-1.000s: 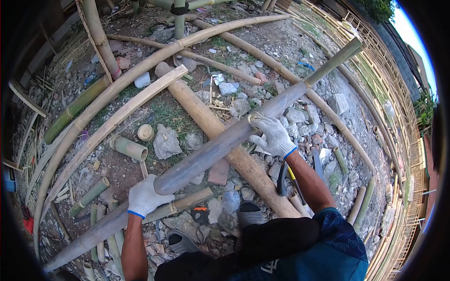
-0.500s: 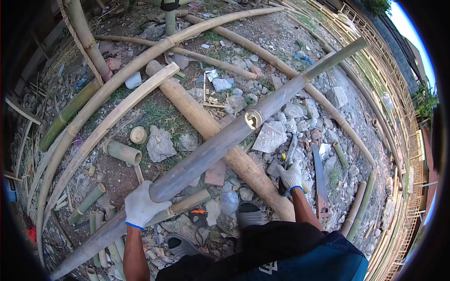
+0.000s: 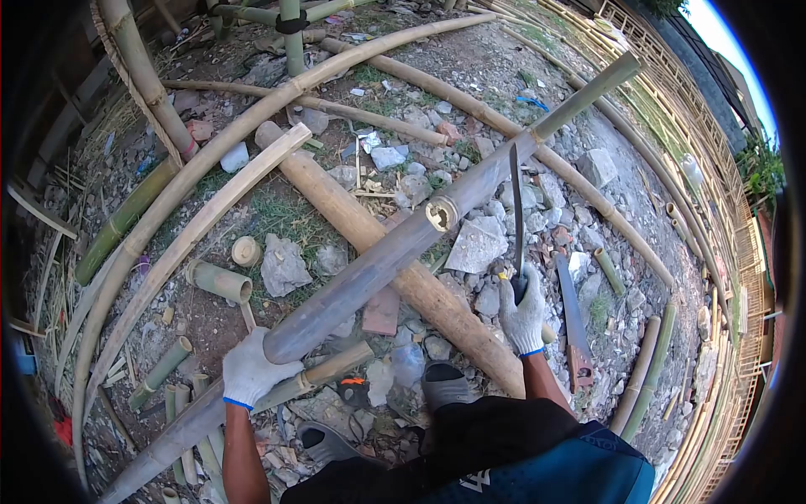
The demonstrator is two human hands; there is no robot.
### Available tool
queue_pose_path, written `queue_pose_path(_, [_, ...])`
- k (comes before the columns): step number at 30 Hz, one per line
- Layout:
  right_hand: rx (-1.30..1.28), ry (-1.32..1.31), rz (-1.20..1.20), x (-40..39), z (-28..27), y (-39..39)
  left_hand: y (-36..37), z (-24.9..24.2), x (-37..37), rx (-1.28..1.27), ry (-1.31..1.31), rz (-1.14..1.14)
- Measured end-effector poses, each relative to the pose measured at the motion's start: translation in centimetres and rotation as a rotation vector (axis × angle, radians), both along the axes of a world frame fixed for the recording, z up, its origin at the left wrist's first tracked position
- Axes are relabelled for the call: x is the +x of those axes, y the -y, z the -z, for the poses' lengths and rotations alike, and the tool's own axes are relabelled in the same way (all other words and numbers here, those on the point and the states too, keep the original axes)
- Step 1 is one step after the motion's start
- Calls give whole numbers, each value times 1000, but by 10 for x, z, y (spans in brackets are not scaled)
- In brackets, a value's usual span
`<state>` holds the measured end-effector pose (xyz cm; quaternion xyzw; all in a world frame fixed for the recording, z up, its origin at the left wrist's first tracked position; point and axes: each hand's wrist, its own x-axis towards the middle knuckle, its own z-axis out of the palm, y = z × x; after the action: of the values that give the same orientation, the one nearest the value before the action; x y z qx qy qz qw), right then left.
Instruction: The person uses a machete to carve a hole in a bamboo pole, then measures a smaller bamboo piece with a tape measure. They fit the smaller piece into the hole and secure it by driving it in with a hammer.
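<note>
My left hand [image 3: 254, 366], in a white knit glove, is wrapped round a thick grey bamboo pole [image 3: 353, 277]. The pole runs diagonally from lower left to upper right, and a hole with a pale cut rim [image 3: 440, 215] opens in its side near the middle. It lies across a brown log [image 3: 445, 304]. In my gloved right hand [image 3: 522, 312] is the dark handle of a machete [image 3: 518, 210]. Its long dark blade points away from me, the tip overlapping the pole in this view.
A handsaw [image 3: 574, 323] lies on the rubble to the right of my right hand. Short bamboo pieces [image 3: 220, 280] are scattered at left. A long curved bamboo [image 3: 210, 155] arcs across the far side, and a large stone [image 3: 477, 245] sits beside the pole.
My right hand has raised the machete from low over the rubble, and the blade now stretches forward to the pole. My left hand stays on the bamboo pole.
</note>
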<state>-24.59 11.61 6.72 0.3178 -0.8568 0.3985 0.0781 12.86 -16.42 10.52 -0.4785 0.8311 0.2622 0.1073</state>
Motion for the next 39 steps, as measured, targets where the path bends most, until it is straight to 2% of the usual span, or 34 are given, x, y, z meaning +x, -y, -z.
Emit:
queue_pose_path(2, [57,44,-117,-5,-18,25,1,-1,0,13,-2,0])
queue_pose_path(6, [339,-44,-246,-32,19,65,-1,-6,-1,-14,4,17])
queue_pose_path(9, [300,17,-227,-41,31,78,1,-1,3,-5,-31,11])
queue_pose_path(10, [232,34,-268,-33,9,81,2,-2,2,-6,-19,4])
queue_pose_path(12, [98,-17,-296,-18,-14,83,2,-7,-1,6,20,14])
queue_pose_path(14, [-22,-123,-315,-17,-14,86,2,-4,-1,-4,17,13])
queue_pose_path(17, [360,114,-290,-51,37,77,3,3,3,7,28,16])
queue_pose_path(18, [328,-80,-320,-49,30,80,4,1,3,11,30,3])
queue_pose_path(22, [176,-110,-251,-22,-2,81,2,1,3,-28,-1,21])
queue_pose_path(25, [97,-4,-266,-16,7,75,2,4,4,-21,-11,10])
queue_pose_path(26, [190,21,-253,-22,17,76,2,2,4,-27,-12,18])
queue_pose_path(27, [445,42,-228,-38,37,76,2,1,4,-36,-17,19])
queue_pose_path(29, [410,177,-244,-42,25,74,4,-1,5,-48,-15,19])
queue_pose_path(32, [240,38,-280,-13,-2,77,2,4,6,-22,-12,8])
queue_pose_path(35, [284,86,-240,-24,20,77,1,5,6,-20,-20,9])
queue_pose_path(36, [482,110,-230,-40,37,77,1,4,7,-21,-27,14])
queue_pose_path(38, [386,9,-268,-39,34,74,1,5,8,-22,-43,11])
queue_pose_path(39, [348,-41,-293,-31,15,81,3,4,5,-35,-39,-1])
